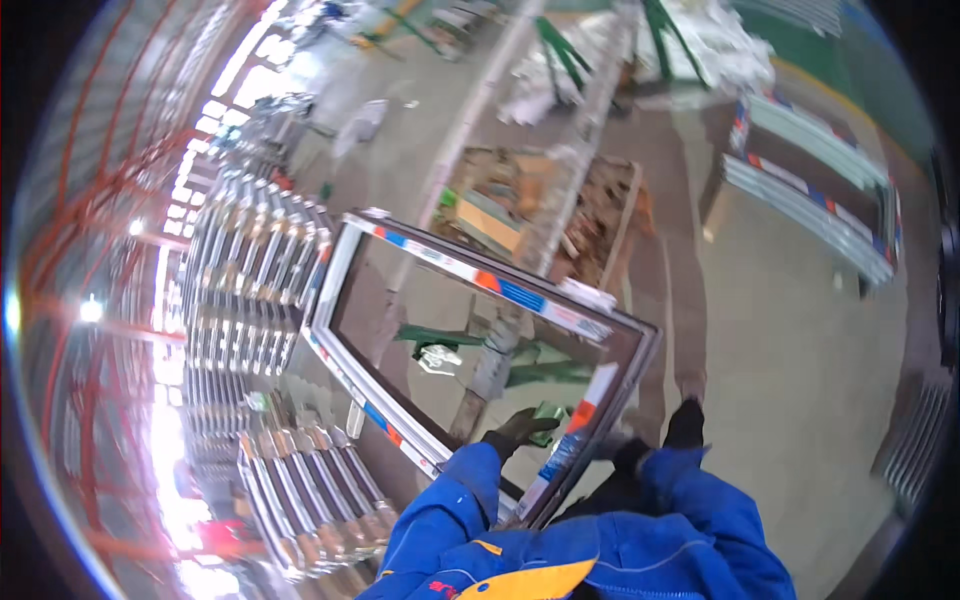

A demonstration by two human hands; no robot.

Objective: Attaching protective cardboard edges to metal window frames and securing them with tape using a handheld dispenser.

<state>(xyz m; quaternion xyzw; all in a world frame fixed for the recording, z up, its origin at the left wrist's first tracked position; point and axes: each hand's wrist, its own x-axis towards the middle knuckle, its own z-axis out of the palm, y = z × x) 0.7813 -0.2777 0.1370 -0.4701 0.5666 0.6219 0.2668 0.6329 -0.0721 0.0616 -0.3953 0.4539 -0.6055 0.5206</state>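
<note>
The person carries a white window frame, rectangular and tilted, held off the concrete floor with its near corner against the body. Protective tape with blue and orange patches runs along its bars. The left hand, in a dark glove, is closed around the frame's near bar close to that corner, fingers curled over the profile. The right hand, also in a dark glove, shows just beyond the frame's right corner; whether it grips the frame or hangs free cannot be told, and its fingers are hidden. Both arms wear blue sleeves. To the left of the frame stand rows of stacked white frames, packed upright side by side. Beyond the frame's far bar lies a pile of wood scraps and offcuts. More frames lie stacked at the far right of the floor
</note>
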